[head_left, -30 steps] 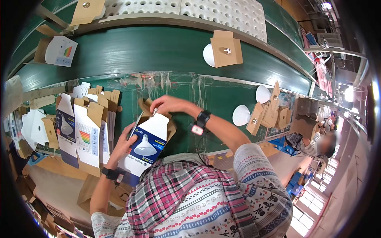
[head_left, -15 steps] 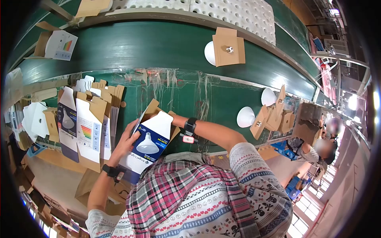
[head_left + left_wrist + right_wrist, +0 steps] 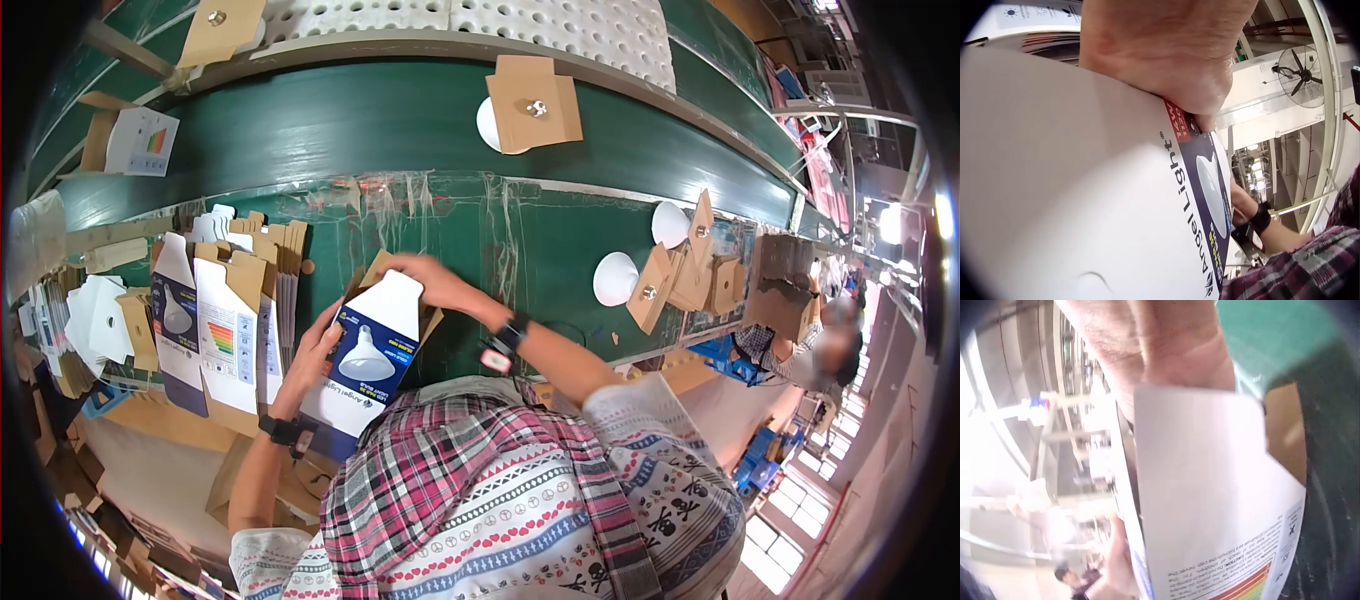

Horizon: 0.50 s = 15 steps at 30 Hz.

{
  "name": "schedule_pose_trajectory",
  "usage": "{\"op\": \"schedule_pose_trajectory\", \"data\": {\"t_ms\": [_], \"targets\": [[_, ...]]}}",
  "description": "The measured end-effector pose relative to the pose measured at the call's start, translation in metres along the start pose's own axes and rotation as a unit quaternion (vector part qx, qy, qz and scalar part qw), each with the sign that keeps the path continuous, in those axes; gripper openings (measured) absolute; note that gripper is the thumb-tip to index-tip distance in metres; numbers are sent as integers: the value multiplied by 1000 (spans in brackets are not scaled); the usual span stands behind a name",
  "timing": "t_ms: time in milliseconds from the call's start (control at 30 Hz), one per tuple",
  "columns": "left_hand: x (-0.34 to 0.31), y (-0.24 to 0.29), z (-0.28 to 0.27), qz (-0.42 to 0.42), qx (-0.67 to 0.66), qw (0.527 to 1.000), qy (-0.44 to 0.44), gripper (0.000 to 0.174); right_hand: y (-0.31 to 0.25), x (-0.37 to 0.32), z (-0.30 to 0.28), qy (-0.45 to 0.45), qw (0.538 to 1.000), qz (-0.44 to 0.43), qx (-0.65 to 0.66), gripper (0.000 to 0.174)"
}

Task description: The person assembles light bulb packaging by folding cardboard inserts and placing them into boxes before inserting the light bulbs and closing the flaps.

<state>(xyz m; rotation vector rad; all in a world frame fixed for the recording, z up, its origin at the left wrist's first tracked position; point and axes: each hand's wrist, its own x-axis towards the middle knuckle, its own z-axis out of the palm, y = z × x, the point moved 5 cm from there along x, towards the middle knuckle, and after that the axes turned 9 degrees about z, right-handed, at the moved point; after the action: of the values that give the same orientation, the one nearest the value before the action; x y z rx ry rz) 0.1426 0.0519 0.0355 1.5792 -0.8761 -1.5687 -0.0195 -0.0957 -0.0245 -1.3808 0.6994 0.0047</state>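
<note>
Head view caught the blue-and-white bulb box [image 3: 362,372] tilted in front of my checked garment [image 3: 430,470], its open top pointing away from me over the green worktable [image 3: 560,235]. My left hand [image 3: 312,355] gripped it by the side, thumb bent over the edge at the printed front; left wrist view showed the heel of my palm close against the white panel. My right hand [image 3: 434,282] was at the open end, its fingertips hidden behind the raised white flap [image 3: 392,302], so I could not tell whether they were wide, narrow or holding something. Folded cartons [image 3: 225,340] stood in a row to the left of the box. On my right, two white bulbs [image 3: 612,278] lay beside brown cardboard inserts [image 3: 688,288]. Beyond the worktable, another bulb [image 3: 489,125] lay on the green belt [image 3: 300,115], its metal base showing through a cardboard piece [image 3: 556,112].
</note>
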Motion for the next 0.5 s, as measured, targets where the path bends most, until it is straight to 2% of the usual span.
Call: {"op": "schedule_pose_trajectory", "data": {"t_ms": [33,67,133,200,233,333,367,400,433,467,500], "targets": [[-1,4,0,0,5,1000,4,63,-14,-22,-22,165,986,9,23,25],[-2,6,0,-2,8,1000,7,64,16,-39,-34,299,953,35,12,28],[-3,4,1,4,-7,1000,4,64,50,-68,-22,275,911,212,223,38],[-5,10,2,-5,-3,1000,19,64,47,-81,6,192,866,202,416,58],[-6,8,0,-6,7,999,36,64,43,-76,8,152,873,159,434,70],[-9,-5,-16,-8,37,995,92,65,35,-59,16,95,828,109,541,63],[-8,-8,-20,-7,42,993,111,65,34,-48,22,75,827,80,552,53],[-7,-8,-23,-4,44,990,133,65,29,-43,19,89,898,58,426,50],[-5,-4,-24,-11,21,993,113,65,22,-37,17,102,951,35,291,47],[-2,-1,-25,4,25,993,115,65,15,-31,15,112,982,8,150,44],[-1,0,-25,16,30,992,119,65,3,-29,16,81,977,9,199,34]]}}
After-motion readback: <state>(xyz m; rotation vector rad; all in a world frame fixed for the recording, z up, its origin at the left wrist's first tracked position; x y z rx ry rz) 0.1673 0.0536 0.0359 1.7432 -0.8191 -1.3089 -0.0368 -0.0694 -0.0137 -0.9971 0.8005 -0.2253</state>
